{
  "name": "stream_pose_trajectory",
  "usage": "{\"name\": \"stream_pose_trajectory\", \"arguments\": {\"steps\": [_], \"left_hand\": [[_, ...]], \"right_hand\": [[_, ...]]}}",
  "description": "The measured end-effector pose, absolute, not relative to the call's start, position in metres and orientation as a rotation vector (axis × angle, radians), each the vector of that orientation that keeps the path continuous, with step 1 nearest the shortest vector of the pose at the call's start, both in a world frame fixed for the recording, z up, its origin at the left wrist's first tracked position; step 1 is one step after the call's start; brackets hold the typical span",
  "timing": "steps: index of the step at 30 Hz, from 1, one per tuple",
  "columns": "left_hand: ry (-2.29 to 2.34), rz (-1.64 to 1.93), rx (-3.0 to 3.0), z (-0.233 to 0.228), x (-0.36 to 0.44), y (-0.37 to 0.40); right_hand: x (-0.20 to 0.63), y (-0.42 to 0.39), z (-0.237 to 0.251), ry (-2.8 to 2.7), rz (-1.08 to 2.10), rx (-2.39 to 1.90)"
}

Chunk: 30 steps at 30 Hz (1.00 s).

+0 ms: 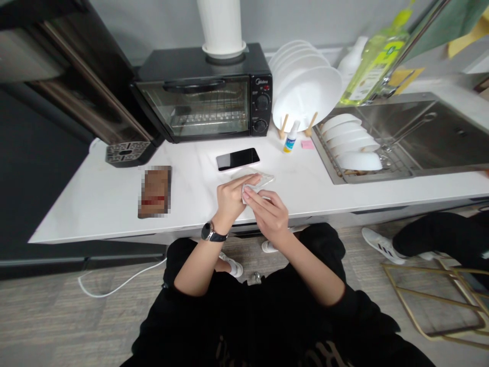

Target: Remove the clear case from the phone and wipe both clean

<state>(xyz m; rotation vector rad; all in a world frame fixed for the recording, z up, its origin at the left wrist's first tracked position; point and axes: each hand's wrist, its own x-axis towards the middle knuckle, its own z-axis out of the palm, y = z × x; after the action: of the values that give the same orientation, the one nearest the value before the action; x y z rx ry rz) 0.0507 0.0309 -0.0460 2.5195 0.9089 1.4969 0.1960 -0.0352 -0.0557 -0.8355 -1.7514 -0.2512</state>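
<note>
Both my hands meet over the front of the white counter. My left hand, with a watch on its wrist, and my right hand together pinch a small folded white cloth or wipe. The cloth's far end rests on the counter. Just behind it lies a black phone, screen up and dark. A small spray bottle with a blue and yellow label stands further back to the right.
A black toaster oven stands at the back with a white cylinder on top. White plates fill a rack; bowls sit in the sink's drainer. A brown wallet-like item lies left. Another person's legs are at the right.
</note>
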Motion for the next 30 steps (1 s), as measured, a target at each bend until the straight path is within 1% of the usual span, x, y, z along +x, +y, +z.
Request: {"name": "stream_pose_trajectory", "arguments": {"steps": [4,10,14,20,26,30], "left_hand": [[0.944,1.495,2.494,-0.046,0.052,0.032],[0.978,1.528,2.555,-0.046,0.053,0.033],[0.983,1.541,2.577,-0.046,0.054,0.035],[0.971,1.561,2.604,-0.042,0.055,0.032],[0.938,1.557,2.519,-0.043,0.053,0.029],[0.936,1.577,2.484,-0.043,0.052,0.029]], "right_hand": [[0.206,-0.031,-0.055,-1.775,-0.273,-0.822],[0.234,-0.017,-0.054,-1.665,-0.315,-0.962],[0.245,-0.011,-0.054,-1.667,-0.32,-0.959],[0.229,-0.022,-0.053,-1.65,-0.286,-0.963],[0.2,-0.036,-0.05,-1.694,-0.224,-0.873],[0.197,-0.035,-0.048,-1.704,-0.219,-0.838]]}}
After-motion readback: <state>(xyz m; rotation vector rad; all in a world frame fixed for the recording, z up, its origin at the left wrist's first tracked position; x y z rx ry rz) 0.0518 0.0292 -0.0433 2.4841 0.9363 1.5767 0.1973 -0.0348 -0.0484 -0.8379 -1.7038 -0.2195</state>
